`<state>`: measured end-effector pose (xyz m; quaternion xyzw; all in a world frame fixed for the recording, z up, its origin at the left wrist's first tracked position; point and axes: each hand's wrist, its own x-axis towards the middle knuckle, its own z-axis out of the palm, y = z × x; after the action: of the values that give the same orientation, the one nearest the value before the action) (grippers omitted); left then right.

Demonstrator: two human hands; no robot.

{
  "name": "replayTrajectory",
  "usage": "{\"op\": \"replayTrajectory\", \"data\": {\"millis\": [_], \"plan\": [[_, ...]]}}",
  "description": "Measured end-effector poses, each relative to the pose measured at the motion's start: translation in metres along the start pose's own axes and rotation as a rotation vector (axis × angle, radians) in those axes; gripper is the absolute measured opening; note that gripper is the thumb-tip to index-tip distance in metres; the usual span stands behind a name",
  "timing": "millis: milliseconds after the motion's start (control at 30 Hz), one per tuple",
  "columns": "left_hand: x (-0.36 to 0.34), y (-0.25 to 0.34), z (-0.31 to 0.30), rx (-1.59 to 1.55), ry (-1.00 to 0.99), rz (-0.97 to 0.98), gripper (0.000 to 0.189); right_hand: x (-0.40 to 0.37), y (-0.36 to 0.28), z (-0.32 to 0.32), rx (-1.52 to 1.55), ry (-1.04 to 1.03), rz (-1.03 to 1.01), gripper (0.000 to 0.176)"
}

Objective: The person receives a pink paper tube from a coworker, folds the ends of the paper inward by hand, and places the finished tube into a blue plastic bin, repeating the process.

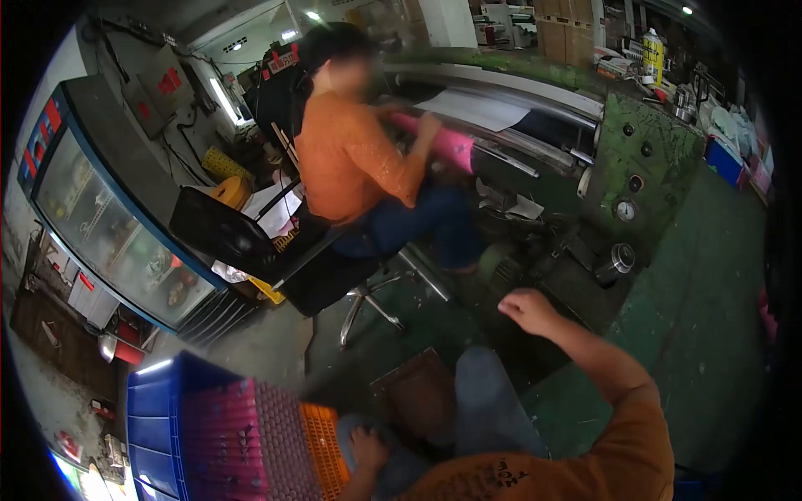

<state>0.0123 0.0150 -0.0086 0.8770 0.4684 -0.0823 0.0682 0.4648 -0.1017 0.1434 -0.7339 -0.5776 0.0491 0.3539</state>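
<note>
My left hand (368,448) rests on my left thigh, its fingers lying over the dark trouser leg. Beside it stands an orange plastic crate (324,442), next to a stack of pink patterned rolls or sheets (225,438) by a blue bin (154,422). Raised in front of my right knee, my right hand (530,311) is curled into a loose fist, and nothing shows in it. It touches nothing that I can see. Ahead, a co-worker in an orange top (347,154) sits at a machine with hands on a pink roll (455,150).
A green machine housing (647,167) with knobs and a gauge rises at the right. The co-worker's wheeled chair (368,309) stands ahead of me. A glass-door fridge (109,209) is at the left. A yellow spray can (652,57) stands on the machine top.
</note>
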Motion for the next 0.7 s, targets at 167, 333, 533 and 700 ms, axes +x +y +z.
{"op": "replayTrajectory", "data": {"millis": [167, 333, 533, 700], "plan": [[-0.001, -0.012, 0.016, -0.074, 0.060, 0.040, 0.046, 0.125, 0.062, -0.093, -0.311, 0.480, -0.102, 0.022], [-0.008, -0.012, 0.026, -0.044, 0.125, 0.039, 0.047, 0.210, 0.126, -0.140, -0.471, 0.388, 0.267, 0.027], [-0.007, -0.016, 0.036, -0.036, 0.072, -0.017, 0.053, 0.168, 0.181, -0.155, -0.614, -0.167, 0.443, 0.036], [-0.005, -0.012, 0.017, -0.020, 0.100, 0.096, 0.043, 0.016, 0.114, -0.181, -0.860, 0.073, 0.552, 0.019]]}}
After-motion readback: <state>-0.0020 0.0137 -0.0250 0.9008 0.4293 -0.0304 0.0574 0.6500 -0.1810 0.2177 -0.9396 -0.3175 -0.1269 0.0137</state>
